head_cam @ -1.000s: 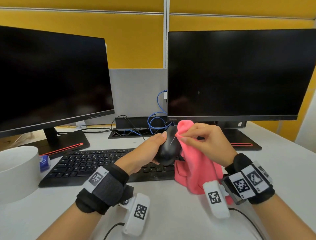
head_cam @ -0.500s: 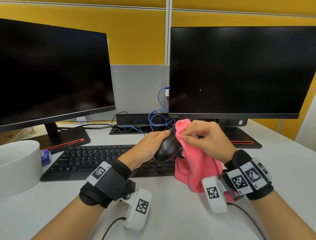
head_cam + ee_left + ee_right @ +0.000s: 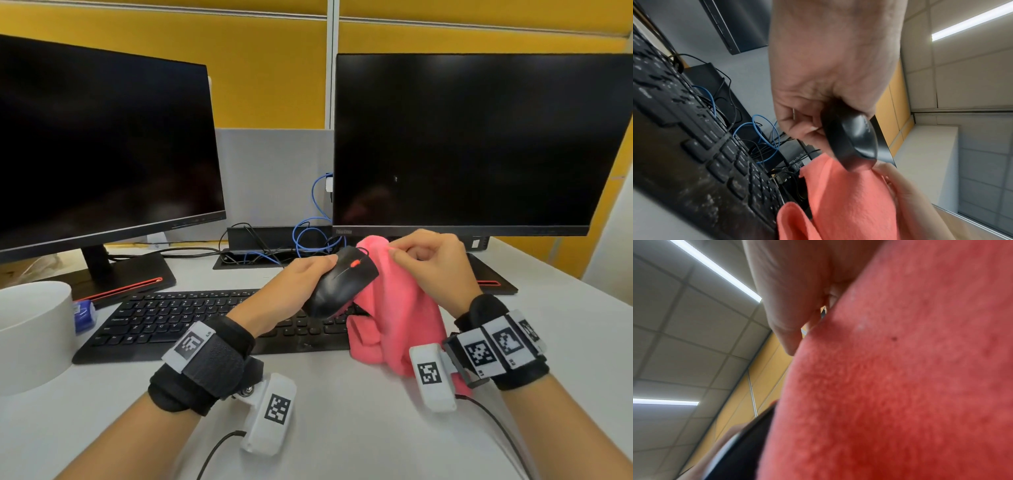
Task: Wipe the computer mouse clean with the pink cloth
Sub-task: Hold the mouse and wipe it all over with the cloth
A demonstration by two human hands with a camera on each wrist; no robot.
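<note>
The left hand point(image 3: 291, 291) was curled around a black computer mouse point(image 3: 342, 282), thumb on top and fingers underneath, holding it lifted off the white counter point(image 3: 342, 428) with its red scroll wheel facing up. The mouse sat tilted, its nose pointing up and away from the wrist. Just to the right, the right hand point(image 3: 435, 263) pinched a fold of the pink cloth point(image 3: 397, 315) between thumb and fingertips, the fabric touching the right flank of the mouse. The rest of the cloth hung down below the right hand to the counter, bunched beside that wrist. Under the left hand and beyond its wrist lay a black keyboard point(image 3: 191, 318). Farther out past both hands ran blue cables point(image 3: 308, 236); a dark monitor point(image 3: 472, 144) stood behind the right hand and another monitor point(image 3: 99, 147) off to the left. A white container point(image 3: 30, 329) sat far left of the left hand.
</note>
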